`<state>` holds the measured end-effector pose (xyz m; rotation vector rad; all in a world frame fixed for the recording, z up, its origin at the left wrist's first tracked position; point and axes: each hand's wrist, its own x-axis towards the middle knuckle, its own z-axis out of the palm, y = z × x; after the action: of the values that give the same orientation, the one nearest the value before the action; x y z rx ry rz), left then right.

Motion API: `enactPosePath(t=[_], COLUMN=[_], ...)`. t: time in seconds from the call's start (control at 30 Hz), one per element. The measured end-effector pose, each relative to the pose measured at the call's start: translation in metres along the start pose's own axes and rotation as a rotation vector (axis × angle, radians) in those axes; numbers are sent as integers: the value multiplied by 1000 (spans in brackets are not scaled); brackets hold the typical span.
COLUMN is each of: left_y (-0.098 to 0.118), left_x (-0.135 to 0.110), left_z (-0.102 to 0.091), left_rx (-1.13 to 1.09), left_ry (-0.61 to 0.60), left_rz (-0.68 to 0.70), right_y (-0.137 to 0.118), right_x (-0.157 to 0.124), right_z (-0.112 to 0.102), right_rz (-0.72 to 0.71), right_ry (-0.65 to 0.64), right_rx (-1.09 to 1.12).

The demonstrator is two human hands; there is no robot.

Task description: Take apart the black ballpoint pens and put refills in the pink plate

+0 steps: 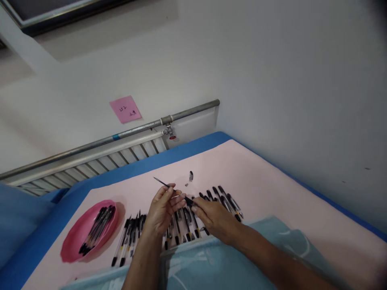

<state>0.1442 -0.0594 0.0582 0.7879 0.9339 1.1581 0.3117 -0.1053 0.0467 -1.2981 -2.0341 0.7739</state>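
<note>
Both of my hands are over the pink sheet, close together. My left hand (164, 206) pinches a thin dark pen refill (161, 181), whose narrow end points up and to the left. In the fingers of my right hand (215, 219) is a black pen part (189, 201), in line with the refill. Whether the two pieces are joined is hidden by my left fingers. Below and between my hands lie several clear pens with black ends (178, 227). More pens (224, 197) lie just past my right hand.
A pink bowl (68, 245) holding several black pens (98, 227) stands at the left. Another group of pens (128, 237) lies beside it. Small pieces, including a pen cap (191, 176), rest farther back. A radiator (99, 163) and pipe (193, 110) run along the wall.
</note>
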Motion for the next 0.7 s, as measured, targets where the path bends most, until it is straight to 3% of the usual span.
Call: enactPosePath(t=[0.2,0.4,0.5,0.57,0.7], left_y=[-3,-4,1,2,-7], left_x=[-3,-12,-5,8,46], left_z=[5,13,10,7,10], left_rx=[74,194,223,388,983], left_ry=[-6,-150,-98,-18,93], left_rz=[38,-8,27,76,131], right_y=[3,5,5,7,11], right_x=[0,1,1,1,1], right_z=[3,3,-1,-6,-12], right_rz=[14,13,16,47,70], right_ry=[39,101,209,290,369], right_rx=[-53,8,86,128,172])
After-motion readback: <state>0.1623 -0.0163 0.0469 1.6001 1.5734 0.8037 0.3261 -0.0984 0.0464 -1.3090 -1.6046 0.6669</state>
